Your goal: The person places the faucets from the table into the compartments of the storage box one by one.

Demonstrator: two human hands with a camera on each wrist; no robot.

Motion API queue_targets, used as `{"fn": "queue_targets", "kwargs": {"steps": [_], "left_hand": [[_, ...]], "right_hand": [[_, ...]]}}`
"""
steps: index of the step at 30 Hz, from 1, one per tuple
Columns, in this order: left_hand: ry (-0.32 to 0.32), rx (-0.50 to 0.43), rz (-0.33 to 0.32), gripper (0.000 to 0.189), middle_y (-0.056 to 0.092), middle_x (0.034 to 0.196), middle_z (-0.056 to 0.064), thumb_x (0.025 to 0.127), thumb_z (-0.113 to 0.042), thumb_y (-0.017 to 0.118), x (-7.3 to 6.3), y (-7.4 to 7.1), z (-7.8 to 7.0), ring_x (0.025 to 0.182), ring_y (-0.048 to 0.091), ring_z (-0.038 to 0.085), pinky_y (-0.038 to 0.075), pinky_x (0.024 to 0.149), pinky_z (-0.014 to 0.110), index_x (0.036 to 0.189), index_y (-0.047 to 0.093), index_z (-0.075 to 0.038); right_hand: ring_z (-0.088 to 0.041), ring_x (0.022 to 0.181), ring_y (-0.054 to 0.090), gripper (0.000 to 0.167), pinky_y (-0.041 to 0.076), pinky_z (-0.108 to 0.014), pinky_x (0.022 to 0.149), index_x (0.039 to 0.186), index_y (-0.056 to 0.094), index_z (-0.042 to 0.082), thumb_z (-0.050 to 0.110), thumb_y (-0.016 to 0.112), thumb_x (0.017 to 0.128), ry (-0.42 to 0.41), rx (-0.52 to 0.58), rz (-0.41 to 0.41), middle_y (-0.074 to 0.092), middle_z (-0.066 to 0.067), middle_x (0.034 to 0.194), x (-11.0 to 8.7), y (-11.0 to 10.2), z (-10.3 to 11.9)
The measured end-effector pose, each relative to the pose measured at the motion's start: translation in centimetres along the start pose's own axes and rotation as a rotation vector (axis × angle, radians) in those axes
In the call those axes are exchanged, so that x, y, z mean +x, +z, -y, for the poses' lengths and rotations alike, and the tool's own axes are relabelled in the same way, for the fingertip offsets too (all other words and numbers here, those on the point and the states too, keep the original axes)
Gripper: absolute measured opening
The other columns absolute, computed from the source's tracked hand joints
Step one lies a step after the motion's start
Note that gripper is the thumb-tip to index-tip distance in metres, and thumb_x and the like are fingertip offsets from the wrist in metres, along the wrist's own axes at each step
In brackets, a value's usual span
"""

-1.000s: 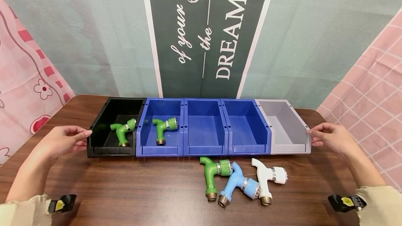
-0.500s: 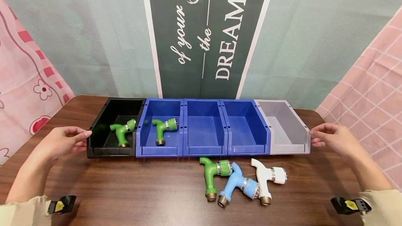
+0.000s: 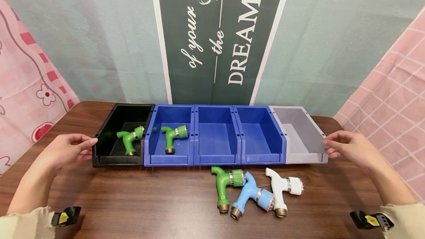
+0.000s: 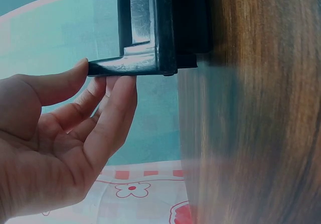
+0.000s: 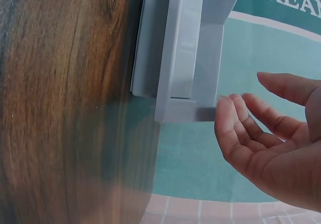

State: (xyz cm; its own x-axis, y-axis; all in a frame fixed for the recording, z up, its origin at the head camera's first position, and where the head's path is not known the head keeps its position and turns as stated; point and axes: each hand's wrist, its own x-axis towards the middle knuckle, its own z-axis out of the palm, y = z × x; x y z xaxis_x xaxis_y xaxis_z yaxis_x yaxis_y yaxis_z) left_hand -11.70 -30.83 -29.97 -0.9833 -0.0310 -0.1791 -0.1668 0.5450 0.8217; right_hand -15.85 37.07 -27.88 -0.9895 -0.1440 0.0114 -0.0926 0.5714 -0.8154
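Observation:
In the head view, several bins stand in a row. My left hand (image 3: 71, 148) pinches the side rim of the black bin (image 4: 145, 66) at the left end, thumb on the rim and fingers against the outer wall. At the right end, my right hand (image 3: 352, 148) is at the side of the grey bin (image 5: 185, 111). In the right wrist view its fingertips are beside that wall and its thumb stands apart. One green tap (image 3: 129, 141) lies in the black bin, another green tap (image 3: 170, 139) in the left blue bin (image 3: 169, 159).
The middle blue bin (image 3: 217, 159) and the right blue bin (image 3: 263, 158) hold nothing. On the brown table (image 3: 149, 202), a third green tap (image 3: 221, 187), a light blue tap (image 3: 247, 194) and a white tap (image 3: 279, 189) lie before the bins. A printed cloth (image 3: 132, 47) hangs behind.
My right hand has shifted slightly left, closer over the grey bin's edge. The left hand, the bins and the taps stay where they were.

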Motion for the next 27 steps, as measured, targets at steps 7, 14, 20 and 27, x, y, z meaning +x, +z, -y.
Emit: {"fn": "queue_targets", "kwargs": {"steps": [7,14,20,27], "left_hand": [[-0.006,0.015,-0.001,0.033,0.056,0.075,-0.001,0.096,-0.016,0.049,0.0,0.0,0.0,0.065,0.056,0.006,0.054,0.062,0.024,0.1,0.052,0.016],[-0.003,0.02,-0.005,0.034,0.056,0.075,-0.001,0.095,-0.017,0.05,0.0,0.0,0.0,0.065,0.057,0.006,0.054,0.062,0.024,0.099,0.052,0.016],[-0.005,0.007,-0.002,0.034,0.056,0.075,0.0,0.095,-0.018,0.05,0.1,0.0,0.0,0.065,0.057,0.006,0.054,0.062,0.024,0.098,0.052,0.015],[-0.011,0.016,0.005,0.034,0.057,0.075,0.0,0.096,-0.019,0.049,0.0,0.0,-0.1,0.065,0.058,0.007,0.054,0.062,0.025,0.098,0.053,0.015]], "right_hand": [[-0.012,0.06,0.062,0.006,0.054,-0.028,0.054,0.091,0.059,-0.008,-0.004,0.054,0.088,-0.075,0.097,0.077,0.063,-0.007,0.073,0.4,0.2,-1.4],[-0.013,0.06,0.061,0.005,0.054,-0.029,0.055,0.089,0.06,-0.004,0.0,0.06,0.087,-0.049,0.022,0.091,0.062,-0.006,0.072,-0.3,1.2,-0.3],[-0.013,0.061,0.06,0.016,0.054,-0.03,0.055,0.092,0.055,-0.015,-0.001,0.059,0.086,-0.063,-0.049,0.133,0.062,-0.006,0.074,-0.8,2.2,0.4],[-0.013,0.064,0.059,0.018,0.054,-0.031,0.056,0.095,0.055,-0.015,0.002,0.057,0.088,-0.081,-0.078,0.225,0.062,-0.005,0.076,-1.0,2.9,0.2]]}}
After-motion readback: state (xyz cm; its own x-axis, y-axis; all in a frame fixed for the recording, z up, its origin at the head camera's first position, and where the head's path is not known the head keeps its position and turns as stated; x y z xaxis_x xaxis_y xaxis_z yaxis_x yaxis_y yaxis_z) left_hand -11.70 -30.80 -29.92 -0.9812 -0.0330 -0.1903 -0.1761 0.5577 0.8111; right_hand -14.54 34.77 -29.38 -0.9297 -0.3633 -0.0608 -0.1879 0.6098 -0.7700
